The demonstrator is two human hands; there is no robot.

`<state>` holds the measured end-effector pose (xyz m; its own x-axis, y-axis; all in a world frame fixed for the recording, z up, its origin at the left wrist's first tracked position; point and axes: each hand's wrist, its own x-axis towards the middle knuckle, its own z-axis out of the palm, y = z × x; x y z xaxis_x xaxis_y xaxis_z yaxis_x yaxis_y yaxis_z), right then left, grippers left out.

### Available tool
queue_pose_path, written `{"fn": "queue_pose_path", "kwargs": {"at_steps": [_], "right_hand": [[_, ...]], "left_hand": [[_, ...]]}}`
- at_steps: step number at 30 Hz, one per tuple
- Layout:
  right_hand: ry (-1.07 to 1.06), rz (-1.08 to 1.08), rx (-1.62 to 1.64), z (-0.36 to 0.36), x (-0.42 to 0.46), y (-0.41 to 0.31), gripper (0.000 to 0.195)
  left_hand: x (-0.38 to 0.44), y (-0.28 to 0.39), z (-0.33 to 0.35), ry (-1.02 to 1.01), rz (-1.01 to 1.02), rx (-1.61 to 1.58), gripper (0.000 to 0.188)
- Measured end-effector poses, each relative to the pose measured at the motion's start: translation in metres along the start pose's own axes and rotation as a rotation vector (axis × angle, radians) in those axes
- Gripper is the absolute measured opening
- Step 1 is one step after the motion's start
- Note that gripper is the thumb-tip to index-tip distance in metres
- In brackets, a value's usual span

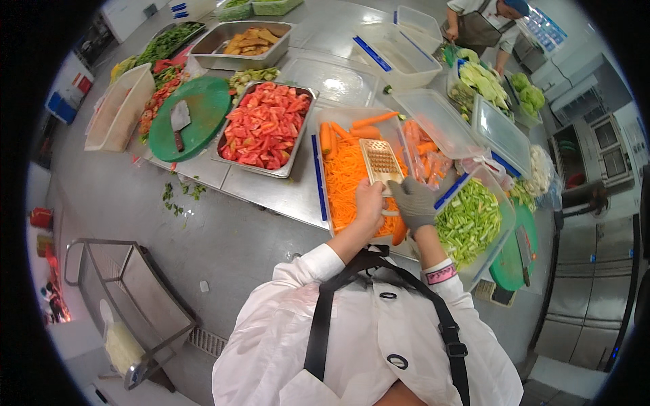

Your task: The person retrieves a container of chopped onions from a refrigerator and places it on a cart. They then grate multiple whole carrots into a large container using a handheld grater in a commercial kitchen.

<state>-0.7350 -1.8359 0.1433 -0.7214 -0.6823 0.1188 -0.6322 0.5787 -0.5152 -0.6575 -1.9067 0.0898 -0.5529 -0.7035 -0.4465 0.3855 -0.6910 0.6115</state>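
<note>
My bare left hand [370,202] grips the lower end of a handheld grater [382,158], which lies tilted over a clear plastic tub [321,147]. My right hand [414,203] wears a grey knit glove and is at the grater's lower right side; whether it holds anything under its fingers is hidden. Shredded carrot [345,177] fills much of the tub. Whole peeled carrots [330,139] lie at the tub's far end, and one carrot [400,232] rests near its close edge, below my hands.
Left stand a steel pan of cut tomatoes [264,127] and a green round board [203,106] with a cleaver [180,119]. Right are a tub of chopped green vegetable [469,218], bagged carrots [429,157] and another board [508,254] with a knife [523,246]. A co-worker [480,25] handles greens across the table.
</note>
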Motion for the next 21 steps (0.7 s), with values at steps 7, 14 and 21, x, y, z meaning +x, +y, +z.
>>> {"fn": "queue_pose_path", "kwargs": {"at_steps": [7,14,21], "right_hand": [[0.402,0.013,0.242,-0.028,0.054,-0.024,0.041],[0.091,-0.055,0.085,-0.002,0.036,0.008,0.032],[-0.003,-0.101,0.192,-0.001,-0.016,0.002,0.04]], "left_hand": [[-0.014,0.016,0.003,-0.084,-0.01,0.08,0.015],[-0.014,0.023,-0.004,-0.12,0.079,0.079,0.018],[-0.017,0.016,-0.004,-0.105,0.045,0.127,0.017]]}}
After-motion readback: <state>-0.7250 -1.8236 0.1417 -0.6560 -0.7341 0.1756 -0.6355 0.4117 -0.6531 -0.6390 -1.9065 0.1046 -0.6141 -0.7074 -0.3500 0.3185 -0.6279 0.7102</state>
